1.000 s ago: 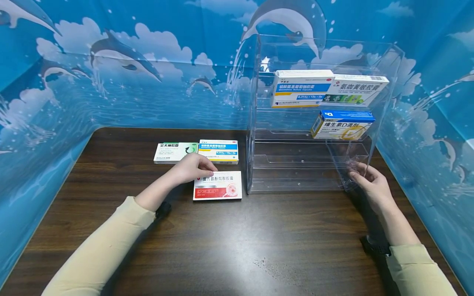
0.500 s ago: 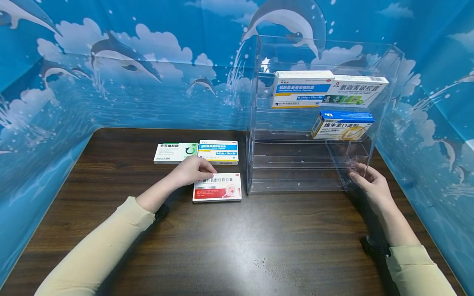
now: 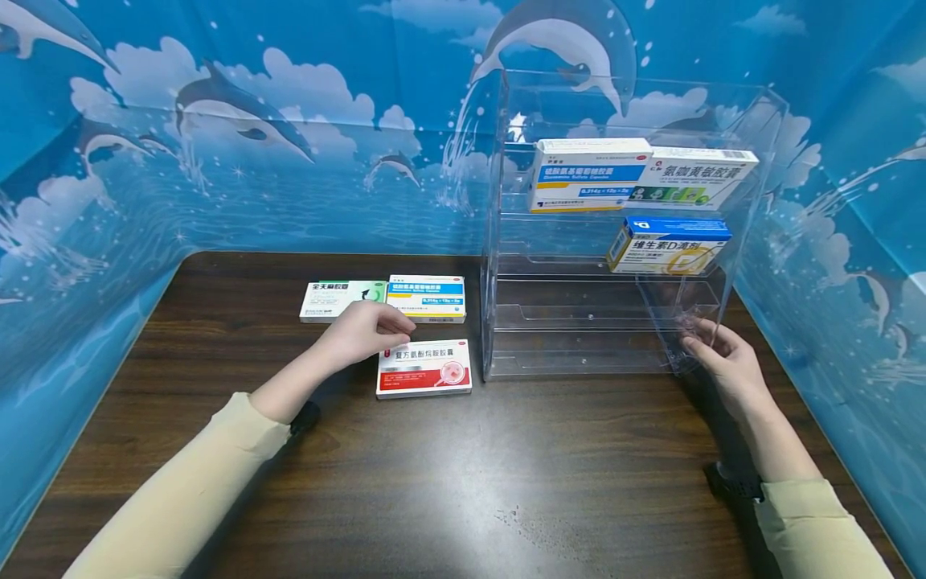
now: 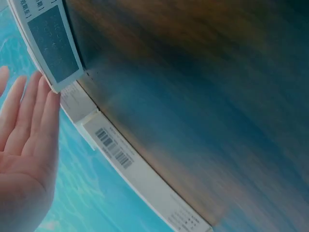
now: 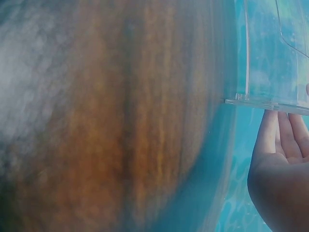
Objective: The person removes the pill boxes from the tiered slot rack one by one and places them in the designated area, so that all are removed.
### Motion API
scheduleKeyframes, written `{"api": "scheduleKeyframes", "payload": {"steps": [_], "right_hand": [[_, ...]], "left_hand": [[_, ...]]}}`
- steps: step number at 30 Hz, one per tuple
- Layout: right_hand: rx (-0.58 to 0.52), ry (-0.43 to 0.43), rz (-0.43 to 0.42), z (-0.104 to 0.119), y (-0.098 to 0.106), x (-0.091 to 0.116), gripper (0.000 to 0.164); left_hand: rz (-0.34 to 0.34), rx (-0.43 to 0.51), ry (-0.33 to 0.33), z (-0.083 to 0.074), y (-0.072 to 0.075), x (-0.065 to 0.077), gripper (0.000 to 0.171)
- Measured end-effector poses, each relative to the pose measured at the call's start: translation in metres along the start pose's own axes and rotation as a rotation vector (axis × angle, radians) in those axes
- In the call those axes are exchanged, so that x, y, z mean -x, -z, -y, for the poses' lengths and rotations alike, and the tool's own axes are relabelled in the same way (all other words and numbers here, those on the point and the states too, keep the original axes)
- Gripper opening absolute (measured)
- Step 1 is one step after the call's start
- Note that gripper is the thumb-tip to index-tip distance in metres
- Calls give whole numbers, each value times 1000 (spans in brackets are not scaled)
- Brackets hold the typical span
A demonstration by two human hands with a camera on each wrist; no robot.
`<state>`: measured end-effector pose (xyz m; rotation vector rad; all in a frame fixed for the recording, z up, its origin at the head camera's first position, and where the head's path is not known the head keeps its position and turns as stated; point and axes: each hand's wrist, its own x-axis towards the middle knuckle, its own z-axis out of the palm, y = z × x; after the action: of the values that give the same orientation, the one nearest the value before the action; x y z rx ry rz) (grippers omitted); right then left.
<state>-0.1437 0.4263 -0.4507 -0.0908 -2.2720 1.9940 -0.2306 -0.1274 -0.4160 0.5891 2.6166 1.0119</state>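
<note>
My left hand [image 3: 362,334] hovers at the upper left of a red-and-white medicine box [image 3: 424,376] lying flat on the table. Its fingertips are right at the box's edge, and the fingers look fairly straight in the left wrist view. Just behind lie a green-and-white medicine box [image 3: 334,299] and a blue, yellow and white one [image 3: 434,289], side by side; the hand covers a corner of the green one. At the right, my right hand [image 3: 727,362] pinches the lower side panel of a clear acrylic display stand [image 3: 579,354], fingers outside and a fingertip showing past the panel.
On the stand's upper tier stand a blue-and-white box [image 3: 589,177] and a green-and-white box [image 3: 694,178]. A vitamin D box [image 3: 673,249] stands one tier lower. A dolphin-print curtain [image 3: 289,177] hangs behind the dark wooden table [image 3: 434,490].
My left hand has drawn slightly left and off the red-and-white box, uncovering more of its print. The box has shifted slightly toward me. The right hand has stayed on the stand.
</note>
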Motion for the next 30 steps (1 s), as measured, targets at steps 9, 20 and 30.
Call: {"api": "scheduleKeyframes", "payload": {"steps": [9, 20, 30], "right_hand": [[10, -12, 1, 0, 0, 0, 30], [9, -32, -12, 0, 1, 0, 29], [-18, -14, -1, 2, 0, -1, 30]], "left_hand": [[-121, -53, -53, 1, 2, 30, 30], [-112, -72, -146, 8, -10, 52, 43], [-74, -253, -189, 8, -17, 55, 55]]}}
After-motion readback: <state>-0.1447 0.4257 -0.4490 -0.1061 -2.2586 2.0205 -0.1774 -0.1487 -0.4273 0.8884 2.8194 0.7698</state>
